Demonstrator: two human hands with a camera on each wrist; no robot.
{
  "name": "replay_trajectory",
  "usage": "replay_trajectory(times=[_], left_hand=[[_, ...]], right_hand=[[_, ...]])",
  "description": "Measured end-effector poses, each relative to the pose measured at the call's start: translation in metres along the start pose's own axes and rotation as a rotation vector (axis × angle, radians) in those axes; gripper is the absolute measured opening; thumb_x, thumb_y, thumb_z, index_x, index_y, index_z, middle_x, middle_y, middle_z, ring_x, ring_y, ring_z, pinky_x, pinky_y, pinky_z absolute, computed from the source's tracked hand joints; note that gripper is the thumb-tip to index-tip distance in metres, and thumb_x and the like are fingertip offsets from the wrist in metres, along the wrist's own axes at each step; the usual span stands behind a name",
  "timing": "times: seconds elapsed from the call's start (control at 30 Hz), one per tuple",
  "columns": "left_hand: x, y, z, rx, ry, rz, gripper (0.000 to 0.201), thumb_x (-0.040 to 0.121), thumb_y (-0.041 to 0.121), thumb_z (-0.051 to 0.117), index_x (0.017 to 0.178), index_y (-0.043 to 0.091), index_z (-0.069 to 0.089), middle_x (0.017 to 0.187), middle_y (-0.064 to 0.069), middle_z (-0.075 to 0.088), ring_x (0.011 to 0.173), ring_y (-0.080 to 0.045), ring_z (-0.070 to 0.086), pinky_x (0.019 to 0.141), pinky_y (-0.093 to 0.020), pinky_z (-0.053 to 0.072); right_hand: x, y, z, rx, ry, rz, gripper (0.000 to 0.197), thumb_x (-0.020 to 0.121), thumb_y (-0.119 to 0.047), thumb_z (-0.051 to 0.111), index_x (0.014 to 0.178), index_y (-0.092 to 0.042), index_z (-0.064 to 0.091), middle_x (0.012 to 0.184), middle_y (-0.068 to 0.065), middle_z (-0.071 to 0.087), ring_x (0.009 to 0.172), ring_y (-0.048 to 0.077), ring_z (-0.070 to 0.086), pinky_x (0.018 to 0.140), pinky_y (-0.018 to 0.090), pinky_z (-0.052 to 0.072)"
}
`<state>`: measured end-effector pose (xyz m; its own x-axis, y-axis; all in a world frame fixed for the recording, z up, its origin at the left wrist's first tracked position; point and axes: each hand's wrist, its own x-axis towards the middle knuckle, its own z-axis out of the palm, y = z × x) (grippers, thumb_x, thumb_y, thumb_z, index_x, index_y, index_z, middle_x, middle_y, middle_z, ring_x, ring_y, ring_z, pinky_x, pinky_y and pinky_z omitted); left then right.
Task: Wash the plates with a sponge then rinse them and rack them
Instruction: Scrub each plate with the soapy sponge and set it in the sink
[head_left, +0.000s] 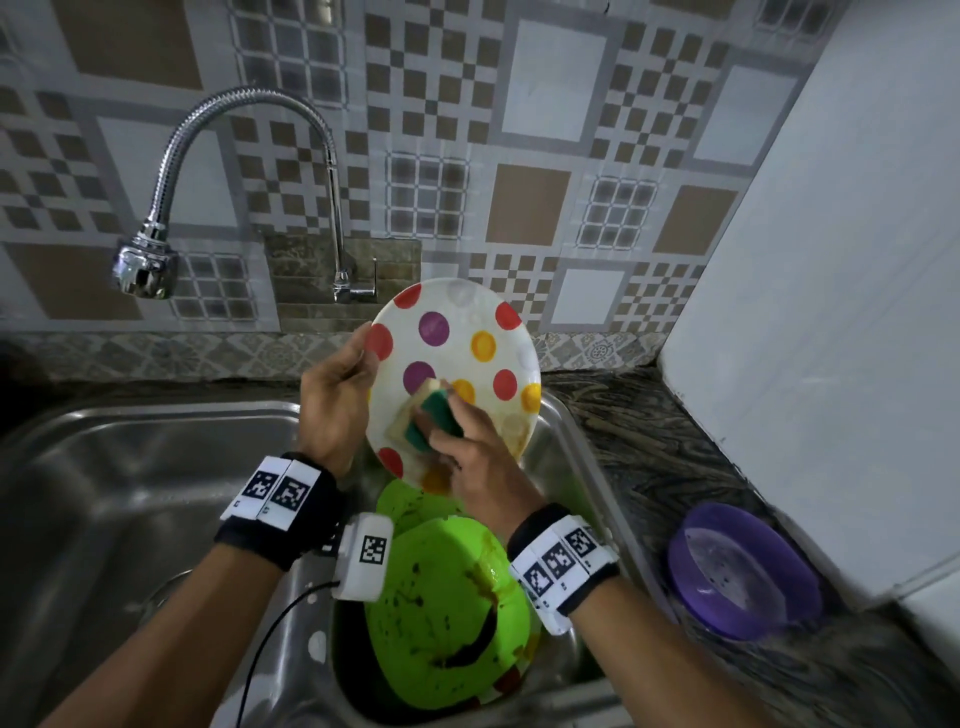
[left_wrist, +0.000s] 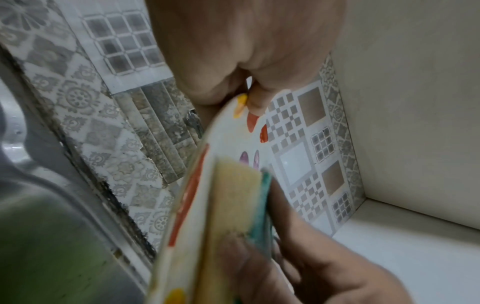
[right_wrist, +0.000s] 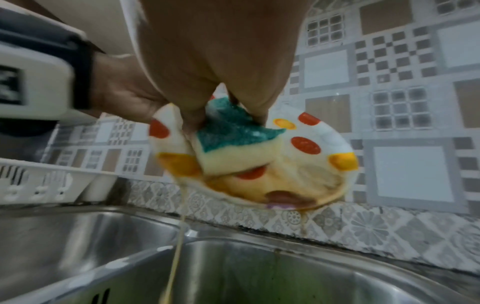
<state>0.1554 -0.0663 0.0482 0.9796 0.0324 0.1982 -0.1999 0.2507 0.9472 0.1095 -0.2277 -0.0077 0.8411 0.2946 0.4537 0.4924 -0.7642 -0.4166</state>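
Two steel basins make up the sink (head_left: 156, 467), smooth and rounded at the corners, set into a dark veined stone counter (head_left: 649, 441) below a wall of checked grey and tan tiles (head_left: 519, 130). One chrome tap (head_left: 249, 171) with a ribbed flexible neck arches over the left basin. Two bright green plates (head_left: 441, 597), round and smeared with dark residue, lie stacked in the right basin. One purple round bowl (head_left: 743, 571) sits on the counter to the right. One white slotted plastic rack (right_wrist: 39, 181) stands beyond the sink in the right wrist view. One glossy white plate with red, yellow and purple dots (head_left: 457, 353) is held tilted above the right basin, brown-yellow liquid pooling at its lower edge and dripping off. The left hand (head_left: 332, 395) clasps its left rim, thumb on the face. One sponge (head_left: 431, 421), yellow foam with a rough green scouring layer, is pressed to the plate's face, the right hand (head_left: 478, 462) curled around it.
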Motion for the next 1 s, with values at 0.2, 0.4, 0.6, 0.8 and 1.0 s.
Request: replay_trajectory(times=[0.2, 0.4, 0.6, 0.8, 1.0], left_hand=[[-0.015, 0.005, -0.023, -0.006, -0.011, 0.002, 0.032, 0.095, 0.001, 0.044, 0.120, 0.015, 0.061, 0.105, 0.007, 0.072, 0.101, -0.013, 0.067, 0.082, -0.025, 0.056], [-0.017, -0.001, -0.030, -0.032, 0.110, 0.013, 0.032, 0.094, 0.001, 0.046, 0.123, 0.008, 0.060, 0.110, 0.000, 0.071, 0.101, -0.013, 0.067, 0.084, -0.027, 0.056], [-0.023, -0.018, -0.021, 0.039, 0.274, 0.070, 0.032, 0.090, -0.005, 0.048, 0.115, 0.013, 0.054, 0.101, -0.001, 0.064, 0.093, -0.011, 0.063, 0.086, -0.039, 0.054], [-0.027, -0.033, -0.021, 0.137, 0.132, -0.080, 0.036, 0.091, -0.002, 0.044, 0.104, 0.025, 0.062, 0.108, 0.000, 0.065, 0.106, -0.026, 0.063, 0.093, -0.049, 0.052], [-0.025, -0.009, -0.035, 0.664, -0.172, -0.027, 0.017, 0.086, 0.041, 0.061, 0.094, 0.026, 0.064, 0.078, 0.010, 0.066, 0.067, 0.000, 0.063, 0.061, -0.018, 0.050]], right_hand=[[0.016, 0.046, -0.038, -0.132, 0.060, 0.206, 0.050, 0.092, -0.016, 0.056, 0.140, -0.021, 0.041, 0.155, 0.011, 0.018, 0.138, 0.027, 0.028, 0.114, 0.037, 0.030], [-0.015, 0.047, -0.023, -0.300, 0.037, 0.085, 0.043, 0.083, -0.008, 0.068, 0.124, -0.013, 0.059, 0.144, 0.011, 0.038, 0.130, 0.040, 0.041, 0.108, 0.042, 0.039], [-0.049, 0.003, 0.024, 0.026, -0.112, 0.172, 0.066, 0.092, -0.016, 0.056, 0.147, -0.028, 0.021, 0.158, 0.008, -0.003, 0.145, 0.028, -0.001, 0.119, 0.038, 0.011], [-0.046, -0.001, 0.025, -0.032, -0.069, 0.152, 0.064, 0.088, -0.011, 0.052, 0.145, -0.032, 0.030, 0.152, 0.005, 0.024, 0.138, 0.025, 0.028, 0.114, 0.040, 0.031], [-0.044, 0.009, -0.014, 0.218, -0.082, 0.138, 0.073, 0.072, -0.001, 0.067, 0.138, -0.023, 0.044, 0.140, -0.008, 0.045, 0.130, 0.006, 0.044, 0.109, 0.020, 0.033]])
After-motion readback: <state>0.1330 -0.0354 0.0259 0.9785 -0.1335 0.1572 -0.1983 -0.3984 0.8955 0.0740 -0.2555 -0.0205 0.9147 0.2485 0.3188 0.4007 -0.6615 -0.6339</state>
